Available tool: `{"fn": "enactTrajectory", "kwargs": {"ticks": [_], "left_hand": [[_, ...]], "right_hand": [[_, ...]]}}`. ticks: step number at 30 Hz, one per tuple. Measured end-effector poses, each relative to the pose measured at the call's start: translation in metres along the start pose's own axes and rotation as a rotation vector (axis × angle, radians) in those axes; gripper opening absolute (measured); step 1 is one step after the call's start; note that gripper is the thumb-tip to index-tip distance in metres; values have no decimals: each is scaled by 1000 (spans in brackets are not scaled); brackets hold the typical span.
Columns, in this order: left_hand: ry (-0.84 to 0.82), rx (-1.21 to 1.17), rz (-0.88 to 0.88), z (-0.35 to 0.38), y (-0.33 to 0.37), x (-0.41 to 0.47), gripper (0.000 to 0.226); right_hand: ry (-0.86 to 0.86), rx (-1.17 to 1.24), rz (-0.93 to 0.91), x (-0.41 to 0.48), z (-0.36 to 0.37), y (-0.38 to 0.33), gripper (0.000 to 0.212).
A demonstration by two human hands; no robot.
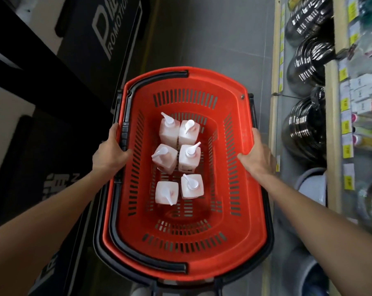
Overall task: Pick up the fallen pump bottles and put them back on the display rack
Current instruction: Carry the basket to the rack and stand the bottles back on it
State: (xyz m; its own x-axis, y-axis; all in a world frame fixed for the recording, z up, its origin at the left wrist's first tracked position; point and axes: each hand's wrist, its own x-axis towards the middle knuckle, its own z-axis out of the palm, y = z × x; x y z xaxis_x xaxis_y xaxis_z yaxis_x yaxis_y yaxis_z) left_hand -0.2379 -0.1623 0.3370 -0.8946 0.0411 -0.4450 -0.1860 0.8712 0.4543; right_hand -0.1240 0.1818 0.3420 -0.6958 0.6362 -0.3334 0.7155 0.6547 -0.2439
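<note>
Head view looks straight down into a red basket [253, 221] that we hold by both long sides. Our left hand [109, 155] grips the left rim, thumb hooked inside and fingers [114, 130] curled over the outer edge beside the black handle [125, 238]; our right hand [259, 155] grips the right rim the same way. Six pump bottles [189, 155], pale with white pump heads, stand in three pairs on the basket's bottom, toward its far half, touching or just beside one another. Grey floor [213, 35] lies beyond, a shelf rack [330, 124] with dark coiled goods runs along our right, and a black stand [95, 39] along our left.
</note>
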Motion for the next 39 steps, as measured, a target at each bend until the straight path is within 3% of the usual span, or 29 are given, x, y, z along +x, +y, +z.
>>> {"fn": "enactTrajectory", "kwargs": {"ticks": [20,39], "left_hand": [[-44,27,14,78,-63,-46,84],[-56,25,36,116,-34,-11,89]], "right_hand": [[13,-4,96,-72,79,75,79],[6,1,145,-24,89,92,74]]}}
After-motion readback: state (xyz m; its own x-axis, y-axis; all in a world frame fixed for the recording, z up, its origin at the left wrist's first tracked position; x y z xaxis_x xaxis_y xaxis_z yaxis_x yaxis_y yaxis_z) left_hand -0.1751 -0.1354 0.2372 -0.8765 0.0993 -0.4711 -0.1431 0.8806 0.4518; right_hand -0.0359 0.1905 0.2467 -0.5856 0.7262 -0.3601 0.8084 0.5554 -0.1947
